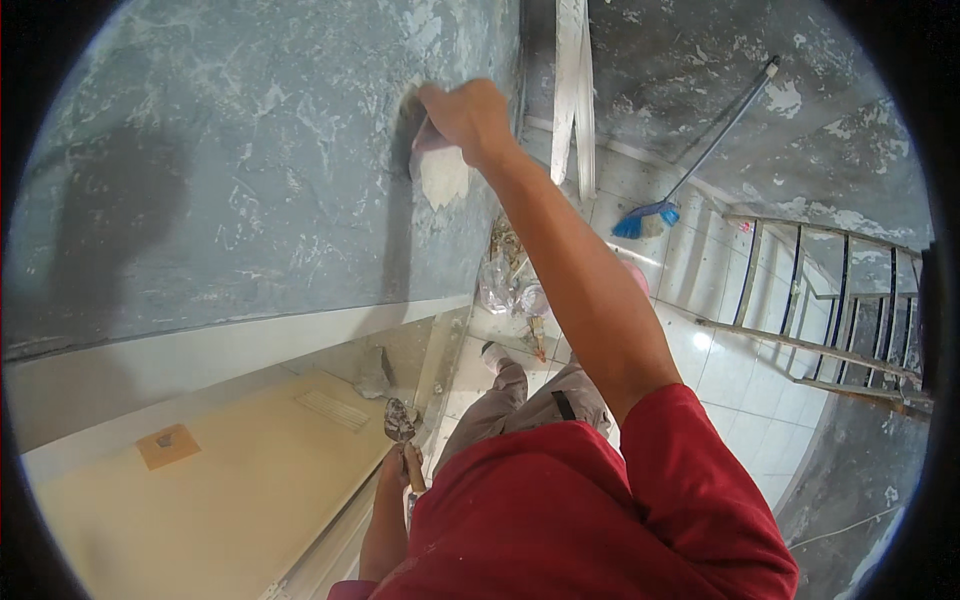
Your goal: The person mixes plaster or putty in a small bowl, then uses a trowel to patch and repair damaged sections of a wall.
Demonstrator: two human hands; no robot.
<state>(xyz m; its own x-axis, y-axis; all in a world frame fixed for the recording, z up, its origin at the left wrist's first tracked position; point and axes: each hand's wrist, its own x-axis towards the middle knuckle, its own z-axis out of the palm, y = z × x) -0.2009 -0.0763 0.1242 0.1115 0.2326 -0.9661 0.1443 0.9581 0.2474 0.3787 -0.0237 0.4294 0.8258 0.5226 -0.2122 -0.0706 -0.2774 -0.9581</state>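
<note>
Raised against the grey, patchy wall [270,190], my right hand [472,118] is closed on a flat pinkish spreader [428,143], partly hidden by the fingers. Its lower side touches or nearly touches a cream-white filler patch [445,180] with a ragged lower edge. Low on the left, beside my body, my left hand [402,466] is closed round the wooden handle of a small trowel [400,421]. Grey-white paste lies on the trowel's blade, which points away from me. A pale ledge [250,335] runs under the wall.
A cream-coloured surface [200,500] at lower left bears an orange square [168,446] and a crumpled grey bag [374,374]. A blue broom [650,218] leans at the far wall. A metal ladder [800,350] stands at right. Debris and clear plastic [497,287] lie on the tiled floor [740,370].
</note>
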